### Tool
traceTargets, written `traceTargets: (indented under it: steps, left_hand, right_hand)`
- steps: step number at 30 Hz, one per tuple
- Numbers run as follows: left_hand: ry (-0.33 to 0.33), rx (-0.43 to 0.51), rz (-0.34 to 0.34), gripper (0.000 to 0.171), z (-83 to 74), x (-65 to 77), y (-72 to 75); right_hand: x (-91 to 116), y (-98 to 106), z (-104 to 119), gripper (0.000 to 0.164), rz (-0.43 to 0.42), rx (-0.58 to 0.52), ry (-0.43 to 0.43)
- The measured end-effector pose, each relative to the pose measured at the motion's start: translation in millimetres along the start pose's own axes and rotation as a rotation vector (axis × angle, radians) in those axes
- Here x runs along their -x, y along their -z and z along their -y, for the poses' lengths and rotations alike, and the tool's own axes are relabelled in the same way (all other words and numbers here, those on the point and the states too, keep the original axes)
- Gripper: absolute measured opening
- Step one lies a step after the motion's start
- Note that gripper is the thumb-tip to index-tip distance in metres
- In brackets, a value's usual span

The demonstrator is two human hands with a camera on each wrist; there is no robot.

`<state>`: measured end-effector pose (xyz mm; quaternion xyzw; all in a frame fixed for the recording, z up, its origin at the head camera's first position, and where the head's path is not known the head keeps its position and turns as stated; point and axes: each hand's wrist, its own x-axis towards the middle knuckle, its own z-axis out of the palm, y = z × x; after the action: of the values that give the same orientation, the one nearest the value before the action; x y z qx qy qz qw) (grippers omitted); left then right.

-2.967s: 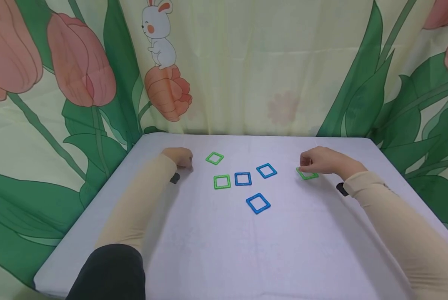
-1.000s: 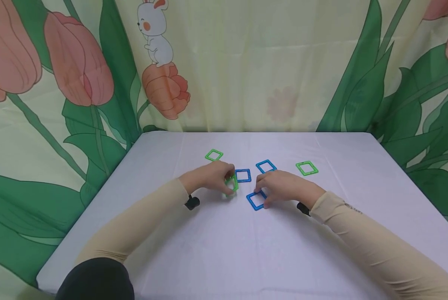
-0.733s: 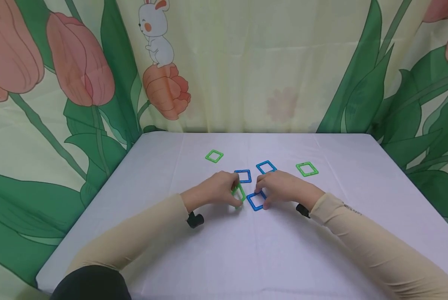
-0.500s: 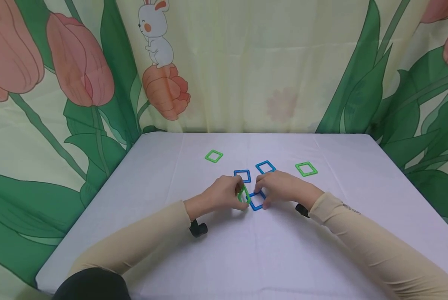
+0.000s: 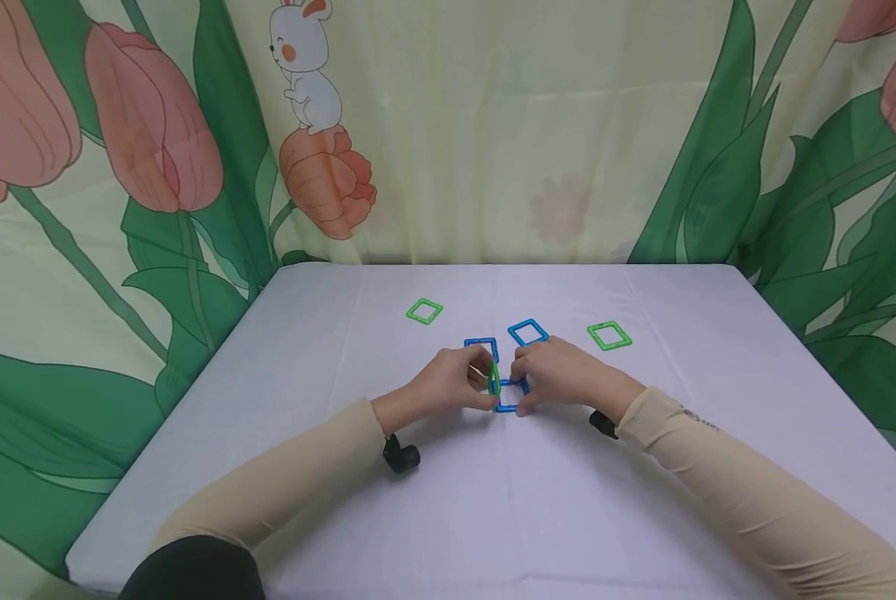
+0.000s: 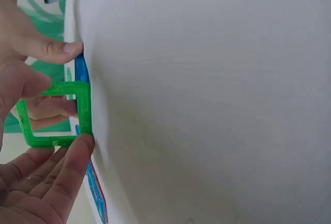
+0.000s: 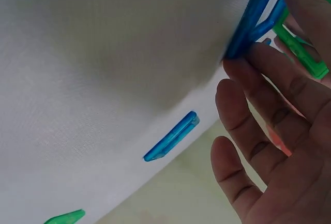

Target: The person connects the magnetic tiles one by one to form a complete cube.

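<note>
My left hand (image 5: 451, 382) pinches a green square magnetic tile (image 6: 85, 110) between thumb and fingers, holding it upright on its edge. The tile is an open frame. At its right, my right hand (image 5: 568, 375) grips a blue square magnetic tile (image 5: 509, 408) by its sides, flat on the white table. The green tile's lower edge is right at the blue tile's left side. In the right wrist view, fingertips press along the edge of this blue tile (image 7: 245, 32). Just behind the left hand lies a second blue tile (image 5: 481, 342), partly hidden by the fingers.
A third blue tile (image 5: 528, 331) lies behind my right hand. One green tile (image 5: 424, 312) rests at the back left, another green tile (image 5: 608, 335) at the right. The white cloth-covered table (image 5: 417, 517) ends at a curtain (image 5: 463, 167) printed with tulips.
My right hand has left the right-hand green tile and taken the front blue one, which has turned squarer. My left hand has picked up a green tile and brought it rightward against the blue one.
</note>
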<state>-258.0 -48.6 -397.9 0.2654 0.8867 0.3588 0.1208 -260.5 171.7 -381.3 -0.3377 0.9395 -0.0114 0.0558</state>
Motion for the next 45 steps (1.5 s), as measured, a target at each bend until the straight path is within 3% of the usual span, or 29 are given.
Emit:
traceTargets:
  steps: [16, 21, 25, 29, 35, 40, 45]
  left_hand:
    - [0.018, 0.008, 0.037, 0.048, 2.2, -6.2, 2.0]
    - [0.012, -0.005, 0.051, 0.047, 2.0, -6.9, 1.9]
    - [0.011, -0.018, 0.055, 0.048, 1.3, -7.6, 1.4]
    - [0.036, -0.018, 0.050, 0.049, 0.0, -7.8, 1.9]
    - [0.043, -0.016, 0.053, 0.049, -1.4, -7.4, 2.7]
    - [0.033, -0.025, 0.058, 0.050, -1.9, -7.6, 3.9]
    - [0.039, -0.020, 0.072, 0.050, -1.2, -7.5, 3.8]
  right_hand:
    - [-3.4, -3.0, -0.9, 0.048, 0.023, -0.034, -0.036]
    - [-6.2, -0.1, -12.8, 0.046, -0.011, -0.123, -0.050]
    - [-15.8, 7.7, -32.9, 0.042, -0.144, -0.200, -0.161]
    - [-29.5, 14.5, -50.6, 0.050, -0.232, -0.148, -0.319]
    - [-43.7, 15.6, -56.8, 0.058, -0.177, -0.100, -0.432]
    - [-49.8, 12.4, -51.9, 0.051, -0.131, -0.074, -0.455]
    - [-52.1, 6.3, -52.3, 0.044, -0.112, -0.124, -0.468]
